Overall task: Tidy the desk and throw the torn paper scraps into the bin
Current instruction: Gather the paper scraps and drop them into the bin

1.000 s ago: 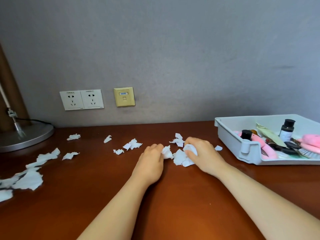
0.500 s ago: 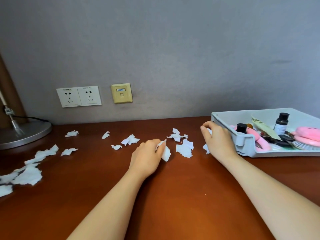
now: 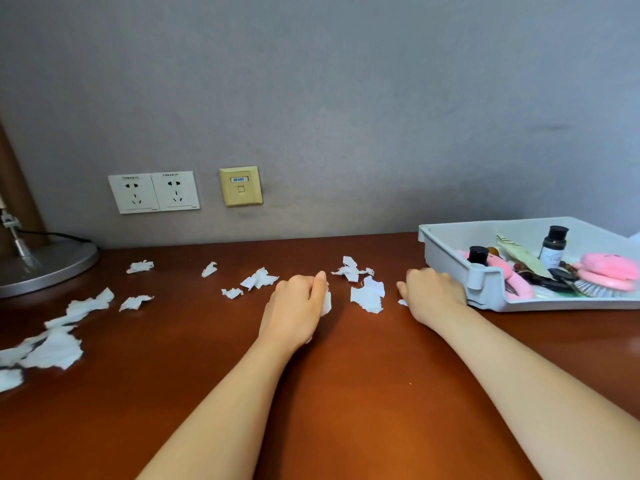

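Two hands on reddish-brown wooden surface (image 3: 363,375). Left hand (image 3: 298,306) pinches one torn white paper scrap (image 3: 325,303). Right hand (image 3: 433,294), fingers curled, beside pale grey plastic tray (image 3: 571,304); cannot tell if holding anything. Roughly eleven loose scraps (image 3: 367,295) scattered on surface. Two black-capped bottles (image 3: 554,244) in tray.

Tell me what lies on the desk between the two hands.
In the head view, a large torn scrap lies between left hand and right hand, smaller scraps just behind it.
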Demonstrator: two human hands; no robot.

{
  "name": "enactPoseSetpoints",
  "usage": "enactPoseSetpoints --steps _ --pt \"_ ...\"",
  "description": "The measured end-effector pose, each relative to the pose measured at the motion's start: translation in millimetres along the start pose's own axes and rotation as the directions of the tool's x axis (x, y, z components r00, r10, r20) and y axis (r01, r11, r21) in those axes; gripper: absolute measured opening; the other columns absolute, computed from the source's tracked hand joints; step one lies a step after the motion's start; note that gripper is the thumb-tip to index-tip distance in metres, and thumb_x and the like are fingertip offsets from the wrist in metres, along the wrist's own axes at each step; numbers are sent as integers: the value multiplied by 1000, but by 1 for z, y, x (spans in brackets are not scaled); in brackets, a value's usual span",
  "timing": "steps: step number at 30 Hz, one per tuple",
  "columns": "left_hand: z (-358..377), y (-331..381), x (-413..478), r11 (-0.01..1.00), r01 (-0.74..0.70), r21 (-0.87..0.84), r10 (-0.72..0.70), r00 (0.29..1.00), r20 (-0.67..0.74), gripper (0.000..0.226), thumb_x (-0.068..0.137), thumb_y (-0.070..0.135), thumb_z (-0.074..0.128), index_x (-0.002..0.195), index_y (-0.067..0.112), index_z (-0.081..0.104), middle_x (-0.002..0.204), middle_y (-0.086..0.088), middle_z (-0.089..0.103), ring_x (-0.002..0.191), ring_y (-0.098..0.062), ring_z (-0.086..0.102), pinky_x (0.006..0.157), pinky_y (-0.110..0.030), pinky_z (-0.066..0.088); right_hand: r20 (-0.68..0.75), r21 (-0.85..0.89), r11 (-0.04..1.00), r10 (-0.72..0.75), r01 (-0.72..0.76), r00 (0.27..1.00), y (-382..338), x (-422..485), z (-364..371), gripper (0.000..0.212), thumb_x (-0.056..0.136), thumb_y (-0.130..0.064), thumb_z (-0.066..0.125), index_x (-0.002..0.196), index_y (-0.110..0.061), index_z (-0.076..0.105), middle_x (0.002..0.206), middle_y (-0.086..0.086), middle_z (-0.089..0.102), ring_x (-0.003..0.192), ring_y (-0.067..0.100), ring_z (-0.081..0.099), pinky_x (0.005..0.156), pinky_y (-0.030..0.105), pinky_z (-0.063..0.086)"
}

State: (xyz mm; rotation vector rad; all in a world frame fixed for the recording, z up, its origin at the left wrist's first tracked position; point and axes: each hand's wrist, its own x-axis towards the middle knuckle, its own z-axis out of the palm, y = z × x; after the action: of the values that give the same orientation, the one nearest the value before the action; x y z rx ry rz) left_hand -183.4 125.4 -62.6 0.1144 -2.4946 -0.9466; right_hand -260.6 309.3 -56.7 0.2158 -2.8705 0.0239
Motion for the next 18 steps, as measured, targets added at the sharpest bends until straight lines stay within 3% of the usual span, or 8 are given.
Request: enactPoseSetpoints --steps 2,5,10,12,15,18 --pt "-1 -1 -1 1000 -3 -17 3 1000 3 50 100 35 30 58 11 43 51 -1 46 39 -15 46 54 -34 53 -10 65 996 -55 56 998 2 -6 -3 29 100 -29 36 90 -12 57 95 10 62 90 29 59 64 31 40" --pt "-2 -1 -1 998 2 -65 -3 1000 -18 45 100 30 33 61 10 42 52 -1 41 33 -14 41 43 -26 43 -63 226 965 -122 133 991 3 -16 -5 27 96 -28 44 76 -12 54 66 1 49 72 24 48 53 29 33" --pt "-8 4 -11 980 14 -196 -34 994 -100 42 99 27 35 64 6 49 51 -3 42 34 -17 41 32 -20 35 -151 544 826 -80 150 985 3 -35 -8 39 90 -12 52 56 -20 35 56 -3 35 55 13 35 47 24 22" --pt "-10 8 -19 970 -15 -241 -22 989 -148 45 98 24 37 59 5 48 47 3 41 38 -16 40 32 -20 35 -185 624 770 -18 132 983 5 -44 -9 36 91 -10 52 59 -19 37 57 -3 35 55 13 33 47 24 24" --pt "-13 17 -33 963 -55 -262 0 978 -208 49 98 19 40 50 9 42 45 8 43 45 -11 40 37 -9 32 -196 695 710 39 111 980 11 -61 -12 15 92 -13 54 80 -17 47 74 -1 50 62 9 44 51 17 33" --pt "-15 25 -47 953 -35 -302 -28 978 -205 48 98 19 40 51 11 41 51 2 43 50 -12 40 38 -8 32 -161 778 625 87 72 983 19 -80 -16 4 92 -12 53 95 -15 54 97 -2 57 87 13 51 70 20 37"
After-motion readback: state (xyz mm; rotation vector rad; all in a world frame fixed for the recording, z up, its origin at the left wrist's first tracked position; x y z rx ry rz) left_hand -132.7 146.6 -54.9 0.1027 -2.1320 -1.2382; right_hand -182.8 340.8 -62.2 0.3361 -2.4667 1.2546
